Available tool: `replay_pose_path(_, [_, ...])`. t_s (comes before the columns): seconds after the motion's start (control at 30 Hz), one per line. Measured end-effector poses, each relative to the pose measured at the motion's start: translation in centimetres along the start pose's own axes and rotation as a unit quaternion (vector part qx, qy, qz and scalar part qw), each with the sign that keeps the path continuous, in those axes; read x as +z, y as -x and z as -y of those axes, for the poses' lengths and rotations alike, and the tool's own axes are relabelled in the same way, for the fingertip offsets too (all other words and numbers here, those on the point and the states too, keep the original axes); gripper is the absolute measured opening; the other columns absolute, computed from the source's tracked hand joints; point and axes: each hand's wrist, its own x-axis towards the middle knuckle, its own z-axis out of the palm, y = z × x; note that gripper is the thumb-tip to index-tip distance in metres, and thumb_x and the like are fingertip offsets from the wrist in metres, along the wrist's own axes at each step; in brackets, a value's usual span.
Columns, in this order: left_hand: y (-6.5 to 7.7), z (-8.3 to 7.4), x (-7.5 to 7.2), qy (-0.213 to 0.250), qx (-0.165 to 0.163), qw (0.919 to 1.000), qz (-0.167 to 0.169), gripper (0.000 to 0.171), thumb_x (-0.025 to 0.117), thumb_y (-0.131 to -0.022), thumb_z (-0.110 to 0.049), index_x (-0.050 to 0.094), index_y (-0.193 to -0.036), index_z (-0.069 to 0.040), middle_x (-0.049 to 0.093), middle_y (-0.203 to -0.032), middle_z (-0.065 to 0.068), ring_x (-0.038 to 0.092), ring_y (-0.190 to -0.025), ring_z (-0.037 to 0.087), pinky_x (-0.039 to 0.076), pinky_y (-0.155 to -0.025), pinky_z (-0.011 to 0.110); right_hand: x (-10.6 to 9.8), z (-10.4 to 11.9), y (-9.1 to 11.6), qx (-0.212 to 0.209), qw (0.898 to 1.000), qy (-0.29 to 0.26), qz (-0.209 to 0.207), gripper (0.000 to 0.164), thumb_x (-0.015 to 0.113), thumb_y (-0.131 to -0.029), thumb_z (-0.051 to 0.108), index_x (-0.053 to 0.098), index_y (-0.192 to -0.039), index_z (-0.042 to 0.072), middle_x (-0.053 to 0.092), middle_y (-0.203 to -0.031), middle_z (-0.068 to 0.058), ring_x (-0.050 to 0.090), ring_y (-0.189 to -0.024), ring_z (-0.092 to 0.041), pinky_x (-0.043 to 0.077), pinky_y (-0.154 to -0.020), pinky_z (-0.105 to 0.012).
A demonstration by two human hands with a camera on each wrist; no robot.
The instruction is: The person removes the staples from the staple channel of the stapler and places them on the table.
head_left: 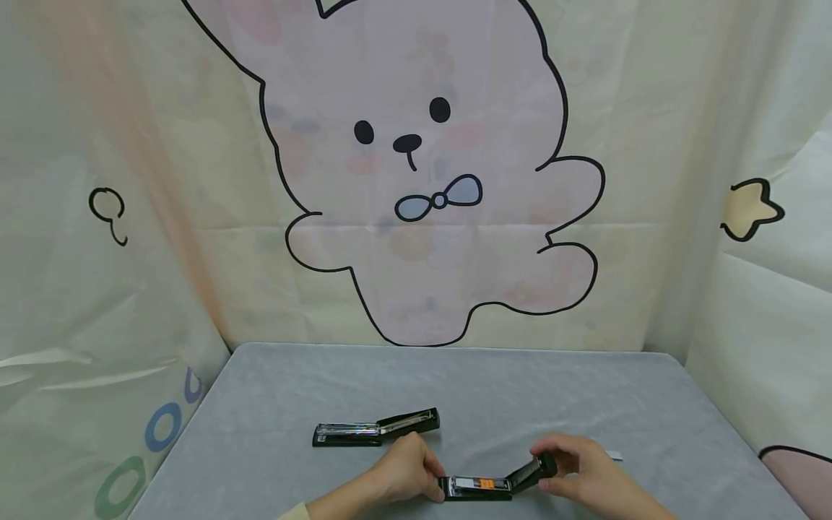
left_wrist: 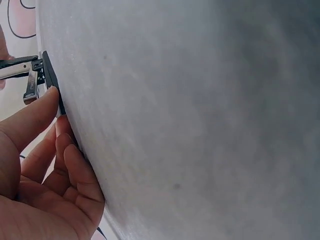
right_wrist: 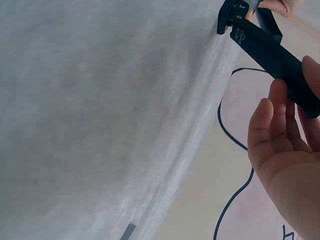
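Note:
A black stapler (head_left: 479,487) lies on the table near its front, spread wide with its inner tray showing. An orange and pale label sits on the tray. My left hand (head_left: 408,469) pinches the left end of its base; in the left wrist view, the thumb lies on the black base (left_wrist: 51,75). With thumb and fingers, my right hand (head_left: 578,469) grips the raised top arm (right_wrist: 275,62), tilted up to the right. Farther back, a second black stapler (head_left: 347,433) rests with its arm also swung up to the right; neither hand appears to hold it.
A grey cloth covers the table (head_left: 520,390). Past the right hand lies a small pale grey strip (head_left: 614,456), partly hidden by that hand. Fabric curtains (head_left: 214,289) with a cartoon drawing hang behind the table and at both sides.

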Motion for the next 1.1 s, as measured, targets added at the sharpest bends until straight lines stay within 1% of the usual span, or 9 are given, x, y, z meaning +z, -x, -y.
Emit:
replay_pose_path(0.13, [0.0, -0.1, 0.0, 0.003, -0.006, 1.0000, 0.002, 0.023, 0.092, -0.061, 0.010, 0.080, -0.074, -0.005, 0.059, -0.054, -0.009, 0.049, -0.054, 0.005, 0.035, -0.052, 0.020, -0.4, -0.9, 0.4, -0.005, 1.000, -0.016, 0.009, 0.039, 0.076, -0.093, 0.002, 0.062, -0.125, -0.015, 0.066, -0.120, -0.024, 0.058, -0.080, -0.010, 0.052, -0.068, -0.029])
replay_pose_path(0.27, [0.0, -0.2, 0.1, -0.001, -0.008, 1.0000, 0.001, 0.023, 0.092, -0.060, 0.010, 0.081, -0.073, -0.005, 0.059, -0.054, -0.009, 0.050, -0.054, 0.005, 0.035, -0.052, 0.020, -0.8, -1.8, 0.8, -0.001, 0.999, -0.032, 0.022, 0.041, 0.075, -0.093, -0.002, 0.059, -0.126, -0.019, 0.064, -0.122, -0.029, 0.062, -0.086, -0.009, 0.055, -0.072, -0.028])
replay_pose_path(0.33, [0.0, -0.1, 0.1, -0.004, -0.006, 1.0000, -0.001, 0.023, 0.093, -0.060, 0.009, 0.081, -0.073, -0.005, 0.059, -0.054, -0.009, 0.050, -0.054, 0.005, 0.036, -0.052, 0.020, -1.0, -2.2, 0.9, 0.007, 0.999, -0.039, 0.029, 0.042, 0.076, -0.092, -0.001, 0.058, -0.126, -0.020, 0.063, -0.123, -0.032, 0.064, -0.089, -0.008, 0.055, -0.074, -0.027])
replay_pose_path(0.43, [0.0, -0.1, 0.2, -0.006, -0.006, 1.0000, -0.002, 0.023, 0.093, -0.060, 0.009, 0.081, -0.073, -0.005, 0.059, -0.054, -0.009, 0.050, -0.054, 0.005, 0.036, -0.052, 0.020, -1.3, -2.5, 1.1, 0.026, 0.998, -0.042, 0.039, 0.045, 0.077, -0.092, 0.000, 0.057, -0.127, -0.021, 0.063, -0.124, -0.031, 0.067, -0.094, -0.008, 0.056, -0.077, -0.027])
replay_pose_path(0.57, [-0.1, -0.1, 0.1, -0.005, -0.011, 0.9999, 0.000, 0.023, 0.093, -0.060, 0.010, 0.081, -0.073, -0.005, 0.060, -0.054, -0.008, 0.050, -0.055, 0.006, 0.036, -0.052, 0.021, -1.6, -3.0, 1.1, 0.044, 0.998, -0.026, 0.044, 0.046, 0.078, -0.093, 0.006, 0.060, -0.126, -0.018, 0.065, -0.123, -0.028, 0.066, -0.097, -0.004, 0.055, -0.080, -0.024])
replay_pose_path(0.63, [-0.1, -0.1, 0.1, -0.004, -0.013, 0.9999, 0.001, 0.023, 0.093, -0.060, 0.010, 0.080, -0.072, -0.006, 0.060, -0.054, -0.008, 0.050, -0.055, 0.006, 0.036, -0.052, 0.021, -1.7, -3.2, 1.1, 0.044, 0.998, -0.021, 0.048, 0.044, 0.078, -0.093, 0.007, 0.060, -0.126, -0.018, 0.065, -0.123, -0.028, 0.065, -0.097, -0.003, 0.054, -0.080, -0.024])
replay_pose_path(0.77, [-0.1, -0.3, 0.1, -0.004, -0.017, 0.9998, 0.004, 0.023, 0.092, -0.060, 0.010, 0.080, -0.072, -0.006, 0.061, -0.054, -0.008, 0.050, -0.055, 0.006, 0.036, -0.052, 0.021, -1.9, -3.5, 1.1, 0.045, 0.997, -0.019, 0.057, 0.041, 0.076, -0.094, 0.003, 0.060, -0.125, -0.018, 0.066, -0.122, -0.028, 0.066, -0.097, -0.005, 0.055, -0.080, -0.025])
replay_pose_path(0.9, [-0.2, -0.2, 0.1, -0.003, -0.021, 0.9998, 0.005, 0.024, 0.092, -0.060, 0.011, 0.080, -0.072, -0.006, 0.061, -0.054, -0.007, 0.051, -0.055, 0.006, 0.036, -0.052, 0.021, -1.9, -3.7, 1.1, 0.047, 0.997, -0.019, 0.056, 0.039, 0.076, -0.093, 0.001, 0.061, -0.123, -0.019, 0.067, -0.119, -0.027, 0.068, -0.095, -0.007, 0.056, -0.078, -0.026])
replay_pose_path(1.1, [-0.2, -0.2, 0.1, -0.003, -0.021, 0.9998, 0.005, 0.024, 0.093, -0.061, 0.011, 0.080, -0.072, -0.006, 0.062, -0.056, -0.007, 0.051, -0.056, 0.007, 0.037, -0.053, 0.021, -1.8, -4.1, 1.1, 0.031, 0.998, -0.002, 0.047, 0.035, 0.077, -0.091, -0.002, 0.062, -0.119, -0.018, 0.068, -0.115, -0.026, 0.066, -0.091, -0.005, 0.055, -0.075, -0.025])
